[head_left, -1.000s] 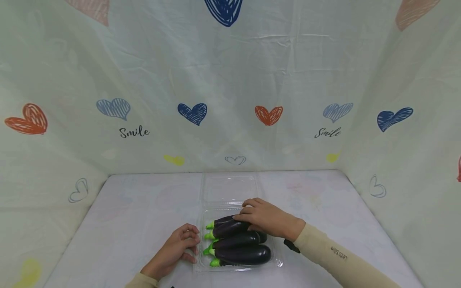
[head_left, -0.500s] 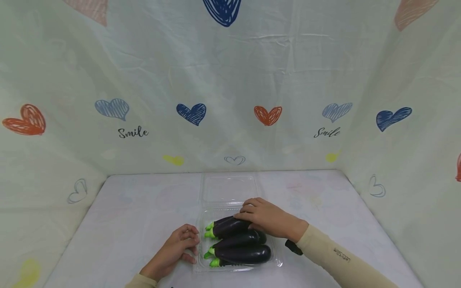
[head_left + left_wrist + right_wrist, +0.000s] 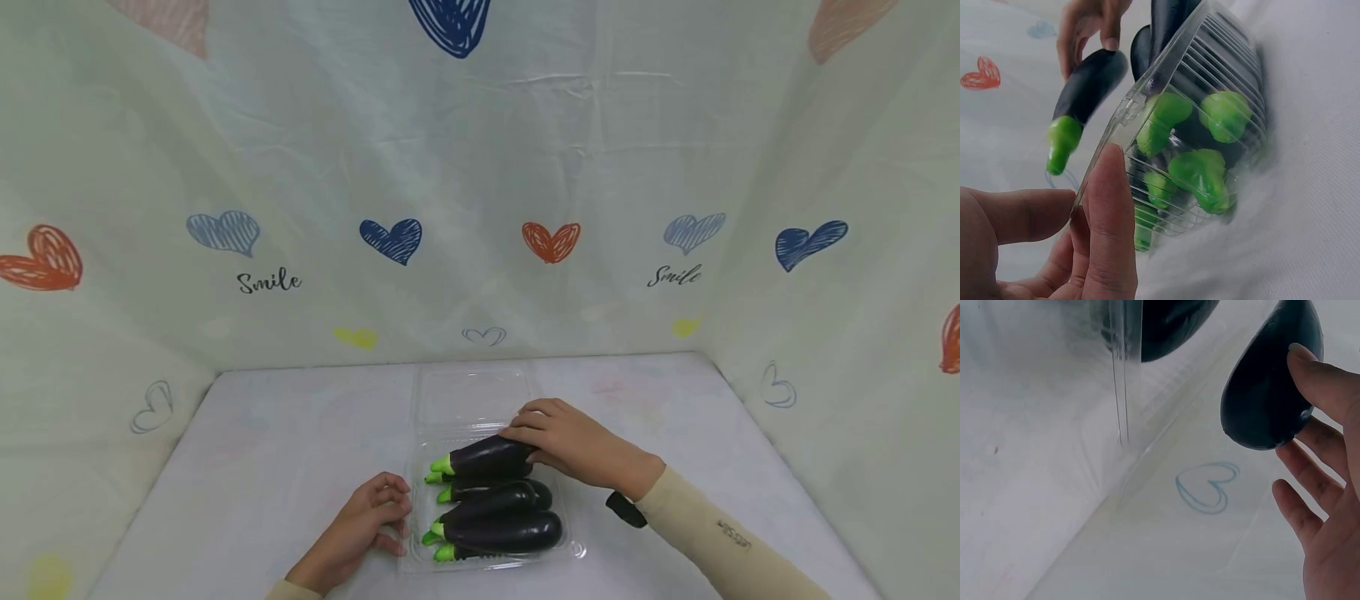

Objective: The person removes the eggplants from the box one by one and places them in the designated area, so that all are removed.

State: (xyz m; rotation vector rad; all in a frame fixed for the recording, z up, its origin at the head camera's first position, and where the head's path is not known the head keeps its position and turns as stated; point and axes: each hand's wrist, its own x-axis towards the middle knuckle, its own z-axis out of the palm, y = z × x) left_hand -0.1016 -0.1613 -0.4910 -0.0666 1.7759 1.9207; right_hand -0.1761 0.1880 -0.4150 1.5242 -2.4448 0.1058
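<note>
Eggplant (image 3: 486, 457) points stem-left, long axis crosswise; right hand (image 3: 581, 444) clamps fingers on its blunt end, left hand (image 3: 365, 518) pinches the box (image 3: 1130, 110).

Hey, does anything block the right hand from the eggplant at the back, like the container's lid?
Nothing visible does. The right hand pinches that eggplant directly at its thick end. The clear lid lies open behind it, and the left hand is off at the container rim by the green stems.
</note>
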